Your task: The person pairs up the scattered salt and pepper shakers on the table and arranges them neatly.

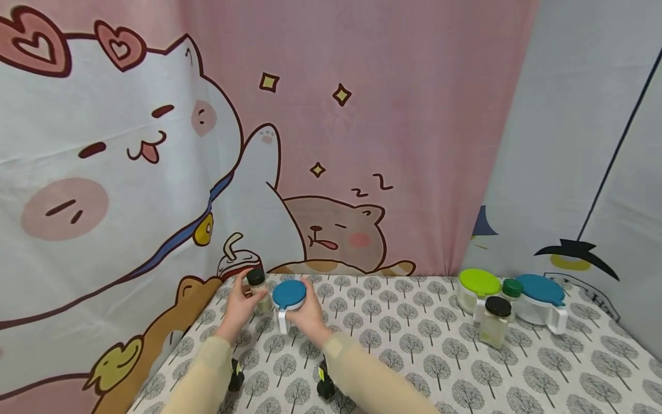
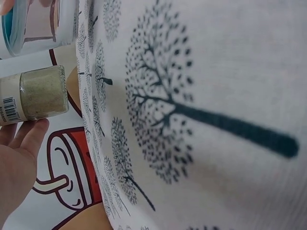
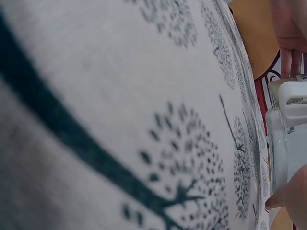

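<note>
my left hand [image 1: 238, 309] grips a small jar [image 2: 44, 92] at eleven o'clock — beside it, at the jar's three o'clock, my right hand [image 1: 311, 314] clasps a blue-lidded pot [image 1: 289, 294].

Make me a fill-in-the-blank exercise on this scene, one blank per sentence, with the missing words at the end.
1. The left grip holds a jar of powder whose lid is ____.
2. The right grip holds a handled container whose lid is ____.
3. The tablecloth is printed with ____.
4. Between the lime-lidded container and the blue-lidded container at far right shows a small lid coloured ____.

Missing words: black; blue; trees; dark green.
</note>
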A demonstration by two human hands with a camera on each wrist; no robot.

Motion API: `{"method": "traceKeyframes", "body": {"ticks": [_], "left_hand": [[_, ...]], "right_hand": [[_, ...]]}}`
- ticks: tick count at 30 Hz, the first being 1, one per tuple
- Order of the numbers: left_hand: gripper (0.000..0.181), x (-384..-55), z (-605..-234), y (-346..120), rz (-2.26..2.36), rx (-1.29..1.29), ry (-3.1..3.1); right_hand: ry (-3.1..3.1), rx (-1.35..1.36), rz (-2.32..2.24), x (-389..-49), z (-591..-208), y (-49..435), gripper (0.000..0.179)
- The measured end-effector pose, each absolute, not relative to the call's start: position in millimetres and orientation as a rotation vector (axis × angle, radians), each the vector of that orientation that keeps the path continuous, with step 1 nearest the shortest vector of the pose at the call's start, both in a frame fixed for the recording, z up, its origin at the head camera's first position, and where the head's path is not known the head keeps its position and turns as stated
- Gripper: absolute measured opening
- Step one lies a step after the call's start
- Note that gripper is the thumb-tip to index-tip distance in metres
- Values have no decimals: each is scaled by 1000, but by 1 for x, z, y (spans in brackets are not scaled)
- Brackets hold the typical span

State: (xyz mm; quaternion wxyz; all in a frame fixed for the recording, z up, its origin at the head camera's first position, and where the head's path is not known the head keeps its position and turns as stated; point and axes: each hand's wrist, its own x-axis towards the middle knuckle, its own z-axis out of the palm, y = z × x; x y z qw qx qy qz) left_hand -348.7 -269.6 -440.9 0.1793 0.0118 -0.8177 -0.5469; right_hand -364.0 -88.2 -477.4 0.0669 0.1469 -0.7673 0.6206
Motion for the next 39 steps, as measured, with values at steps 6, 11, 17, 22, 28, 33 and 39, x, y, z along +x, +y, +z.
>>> {"method": "traceKeyframes", "body": {"ticks": [6,11,17,22,28,33,39], "left_hand": [[74,-349,-446,-270,-1538,27,-2320],[73,-351,-449,-271,-1516,25,-2328],[71,-352,-452,-270,-1496,27,-2343],[71,-351,-454,-269,-1500,13,-2352],[69,-350,-458,-270,-1515,-16,-2361],[72,-349,-458,-270,-1535,-26,-2365],[73,-350,-456,-271,-1549,-42,-2358]], "right_hand": [[-2328,444,1891,-363,-480,-89,100],[-2326,441,1916,-362,-480,-89,100],[-2337,437,1914,-362,-481,-89,99],[-2323,441,1936,-361,-484,-90,100],[-2290,453,1944,-360,-487,-92,103],[-2284,458,1951,-360,-489,-91,102],[-2269,453,1941,-361,-489,-89,101]]}}
